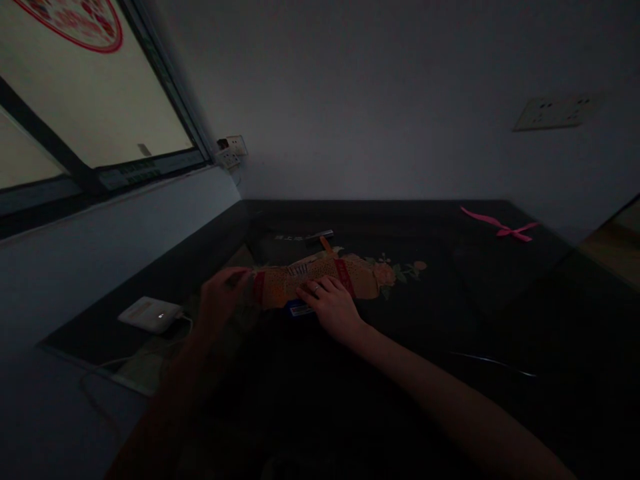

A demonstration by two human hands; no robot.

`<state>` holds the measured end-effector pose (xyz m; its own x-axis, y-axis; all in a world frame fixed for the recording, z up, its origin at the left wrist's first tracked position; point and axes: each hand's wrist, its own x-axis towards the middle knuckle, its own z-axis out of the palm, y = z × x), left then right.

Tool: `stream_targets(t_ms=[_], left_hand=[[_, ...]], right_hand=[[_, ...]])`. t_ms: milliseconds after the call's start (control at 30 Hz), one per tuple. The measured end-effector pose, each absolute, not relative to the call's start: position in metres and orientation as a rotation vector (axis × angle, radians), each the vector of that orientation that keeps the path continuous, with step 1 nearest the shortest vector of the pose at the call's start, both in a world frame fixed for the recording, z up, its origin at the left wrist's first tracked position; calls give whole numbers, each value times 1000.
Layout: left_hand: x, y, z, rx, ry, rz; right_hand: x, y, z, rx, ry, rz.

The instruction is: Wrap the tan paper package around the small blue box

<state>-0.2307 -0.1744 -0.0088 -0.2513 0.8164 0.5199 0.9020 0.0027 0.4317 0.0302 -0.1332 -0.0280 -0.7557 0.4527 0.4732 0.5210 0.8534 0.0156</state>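
Observation:
A tan, dotted sheet of what looks like wrapping paper with red bands lies across the dark table. My right hand, with a ring on one finger, rests flat on its middle, fingers spread. At the paper's left end, my left hand has its fingertips pinched together at the edge; the dim light blurs the exact grip. A blue item with white print pokes out from under the paper's near edge, mostly hidden. Just behind the paper, a narrow orange piece sticks up.
On the left lies a white power bank with a cable. A pink ribbon is at the back right of the table. A slim silver item lies behind the paper, near a printed flower.

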Motion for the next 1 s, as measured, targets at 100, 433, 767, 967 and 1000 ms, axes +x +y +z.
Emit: stream_targets(t_ms=[100,433,767,967,1000], left_hand=[[-207,-153,-2,-2127,-2035,-1157],[-186,-117,-8,-2301,-2204,-1192],[-186,-117,-13,-2128,-2236,-1463],[-182,-121,-6,-2074,-2210,-1562],[-182,-122,-3,-2034,-2217,-1607]], right_hand=[[30,-134,-28,-716,-2564,-195],[31,-133,-28,-715,-2551,-203],[28,-130,-26,-730,-2540,-187],[28,-129,-28,-730,-2528,-166],[28,-128,-28,-729,-2527,-163]])
